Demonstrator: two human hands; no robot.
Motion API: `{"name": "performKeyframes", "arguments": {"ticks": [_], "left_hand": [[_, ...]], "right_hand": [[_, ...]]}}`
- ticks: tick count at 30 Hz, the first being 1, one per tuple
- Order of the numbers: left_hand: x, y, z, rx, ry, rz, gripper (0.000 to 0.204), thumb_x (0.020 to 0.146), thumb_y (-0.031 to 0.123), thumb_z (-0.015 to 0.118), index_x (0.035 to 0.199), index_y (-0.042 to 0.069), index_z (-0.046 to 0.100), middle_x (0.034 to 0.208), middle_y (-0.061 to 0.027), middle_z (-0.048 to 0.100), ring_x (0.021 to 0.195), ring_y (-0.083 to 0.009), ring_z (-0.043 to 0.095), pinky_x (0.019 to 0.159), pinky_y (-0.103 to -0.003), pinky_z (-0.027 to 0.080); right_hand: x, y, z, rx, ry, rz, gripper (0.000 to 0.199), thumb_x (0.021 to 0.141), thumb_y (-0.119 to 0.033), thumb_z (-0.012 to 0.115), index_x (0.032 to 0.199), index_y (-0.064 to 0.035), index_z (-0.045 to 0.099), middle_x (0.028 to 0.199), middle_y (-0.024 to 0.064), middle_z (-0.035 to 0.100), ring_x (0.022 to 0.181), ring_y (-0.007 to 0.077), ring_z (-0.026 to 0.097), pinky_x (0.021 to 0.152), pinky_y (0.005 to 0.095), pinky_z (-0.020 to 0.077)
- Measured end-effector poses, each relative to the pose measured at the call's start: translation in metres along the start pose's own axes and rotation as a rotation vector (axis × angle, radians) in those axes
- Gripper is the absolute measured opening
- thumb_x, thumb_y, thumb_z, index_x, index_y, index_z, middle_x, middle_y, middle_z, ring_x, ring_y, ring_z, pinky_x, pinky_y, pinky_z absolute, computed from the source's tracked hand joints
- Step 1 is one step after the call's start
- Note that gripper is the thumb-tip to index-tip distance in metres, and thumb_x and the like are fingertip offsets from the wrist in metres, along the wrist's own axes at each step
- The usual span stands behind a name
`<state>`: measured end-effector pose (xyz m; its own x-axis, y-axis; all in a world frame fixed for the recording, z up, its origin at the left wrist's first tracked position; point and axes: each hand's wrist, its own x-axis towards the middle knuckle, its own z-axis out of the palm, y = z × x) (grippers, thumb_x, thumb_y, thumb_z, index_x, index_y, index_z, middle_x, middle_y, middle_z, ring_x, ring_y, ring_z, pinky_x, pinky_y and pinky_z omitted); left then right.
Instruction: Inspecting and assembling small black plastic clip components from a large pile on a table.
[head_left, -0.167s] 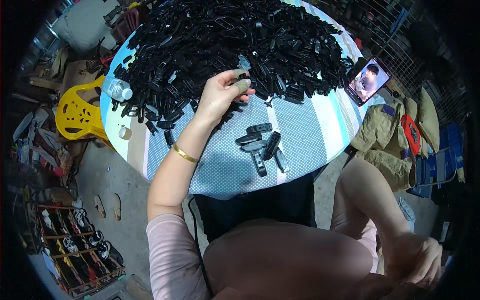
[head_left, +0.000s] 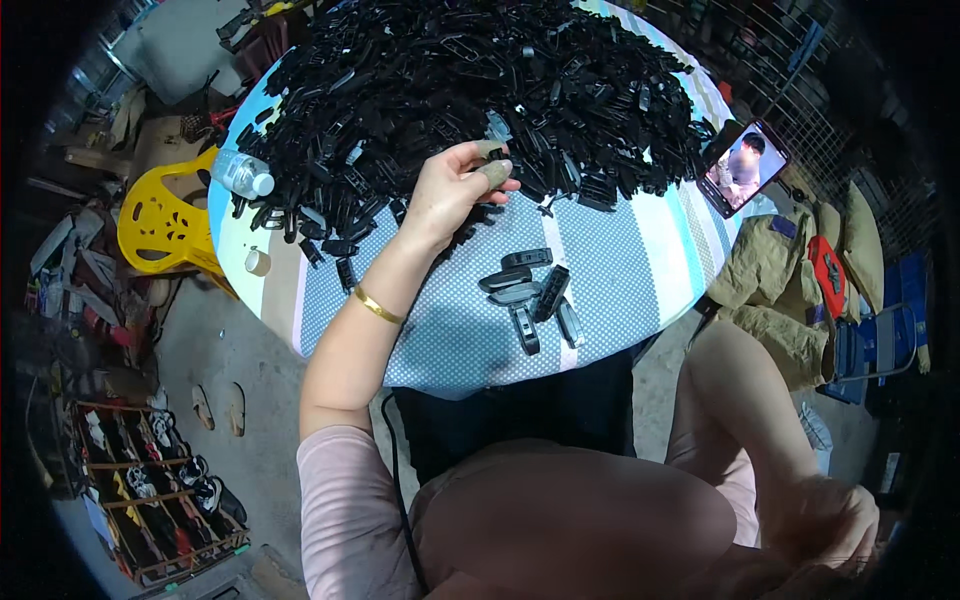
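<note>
My left hand (head_left: 455, 190) reaches over the near edge of a large heap of black plastic pieces (head_left: 400, 90), a gold bangle (head_left: 376, 304) on its wrist. Thumb and forefinger, with tan covers on their tips, are pinched together. A dark bit shows between them, too small to make out. Closer to me on the patterned cloth lies a small group of black and grey oblong plastic parts (head_left: 551, 292), apart from the heap. My right arm is bent up at the elbow; my right hand (head_left: 835, 520) is folded back at the dim lower right, its fingers mostly hidden.
The round table's striped cloth (head_left: 630, 260) holds a clear bottle (head_left: 243, 174) and a small white cap (head_left: 257, 262) at left. A phone (head_left: 742, 168) leans at the right edge. Around it are a yellow chair (head_left: 165, 225), brown sacks (head_left: 765, 265) and a shoe rack (head_left: 150, 490).
The whole view has shifted slightly, so the table sits a little farther right in it. My left hand keeps its pinch at the heap's edge; the small group of parts looks the same.
</note>
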<state>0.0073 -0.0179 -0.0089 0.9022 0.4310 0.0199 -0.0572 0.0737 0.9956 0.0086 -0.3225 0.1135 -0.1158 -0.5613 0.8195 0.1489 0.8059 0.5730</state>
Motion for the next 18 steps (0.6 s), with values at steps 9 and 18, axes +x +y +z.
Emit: {"name": "performKeyframes", "arguments": {"ticks": [9,18], "left_hand": [[-0.001,0.003,0.002,-0.009,-0.014,0.002,0.024,0.086,0.01,0.057,0.107,-0.001,0.056,0.089,-0.0056,0.062,0.078,-0.012,0.064,0.064,-0.02,0.052],[-0.003,0.001,-0.003,0.109,0.029,0.075,0.022,0.089,0.014,0.053,0.109,0.004,0.059,0.087,0.0029,0.058,0.07,-0.0037,0.049,0.062,-0.017,0.046]], "right_hand": [[0.006,-0.009,-0.011,0.024,-0.059,0.119,0.034,0.086,-0.012,0.05,0.119,-0.0038,0.05,0.119,0.0072,0.054,0.085,0.0087,0.058,0.064,0.0253,0.05],[0.012,-0.024,0.0,-0.167,-0.03,-0.143,0.035,0.095,-0.023,0.037,0.117,-0.0001,0.051,0.118,0.0146,0.054,0.108,0.0261,0.051,0.088,0.0416,0.0414]]}}
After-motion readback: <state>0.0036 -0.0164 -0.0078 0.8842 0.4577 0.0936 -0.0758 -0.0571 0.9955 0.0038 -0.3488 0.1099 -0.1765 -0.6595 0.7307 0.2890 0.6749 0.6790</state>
